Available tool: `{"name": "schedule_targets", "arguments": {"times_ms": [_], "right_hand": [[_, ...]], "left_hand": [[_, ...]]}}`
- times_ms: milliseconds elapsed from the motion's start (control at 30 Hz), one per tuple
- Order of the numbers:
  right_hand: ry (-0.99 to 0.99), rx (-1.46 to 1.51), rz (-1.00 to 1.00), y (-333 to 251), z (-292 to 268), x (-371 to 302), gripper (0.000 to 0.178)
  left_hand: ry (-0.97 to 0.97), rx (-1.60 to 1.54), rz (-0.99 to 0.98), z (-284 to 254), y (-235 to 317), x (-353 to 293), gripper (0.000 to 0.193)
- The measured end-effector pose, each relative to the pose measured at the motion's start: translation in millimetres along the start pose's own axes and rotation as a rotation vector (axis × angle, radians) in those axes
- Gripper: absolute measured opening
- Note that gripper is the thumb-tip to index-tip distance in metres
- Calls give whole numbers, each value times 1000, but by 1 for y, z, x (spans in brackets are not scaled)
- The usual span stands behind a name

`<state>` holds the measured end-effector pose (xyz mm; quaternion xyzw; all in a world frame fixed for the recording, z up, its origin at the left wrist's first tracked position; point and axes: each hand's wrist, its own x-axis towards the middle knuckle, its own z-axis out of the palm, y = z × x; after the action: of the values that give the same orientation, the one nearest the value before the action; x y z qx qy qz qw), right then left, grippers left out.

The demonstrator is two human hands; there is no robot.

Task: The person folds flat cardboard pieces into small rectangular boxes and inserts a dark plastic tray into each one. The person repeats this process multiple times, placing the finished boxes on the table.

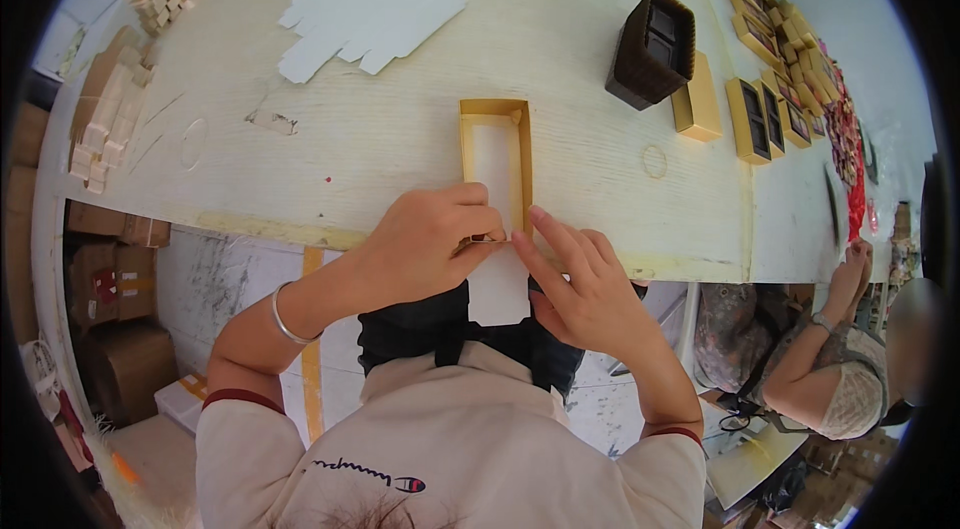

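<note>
At the near edge of the tabletop [590,169], left hand [440,229] has a pinch grip on the gold box [526,164], right hand [590,291] loosely open at its near corner, so I'd keep that corner square while folding.

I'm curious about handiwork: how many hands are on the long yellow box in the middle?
2: the left hand at the near end of the yellow box, the right hand at its near right corner. No more appear hidden there.
</note>
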<state>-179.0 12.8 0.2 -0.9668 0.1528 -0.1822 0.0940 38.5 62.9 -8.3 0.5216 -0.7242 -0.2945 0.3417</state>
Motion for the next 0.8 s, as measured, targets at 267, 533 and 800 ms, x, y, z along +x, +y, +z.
{"name": "schedule_targets", "arguments": {"times_ms": [267,533,800], "right_hand": [[239,698,242,11,21,14,23],[439,620,361,2,26,26,21],[277,-61,71,2,27,18,26]], "left_hand": [[-165,-455,-27,-14,-11,3,34],[125,-199,19,12,2,-1,28],[335,215,243,30,0,-8,6]]}}
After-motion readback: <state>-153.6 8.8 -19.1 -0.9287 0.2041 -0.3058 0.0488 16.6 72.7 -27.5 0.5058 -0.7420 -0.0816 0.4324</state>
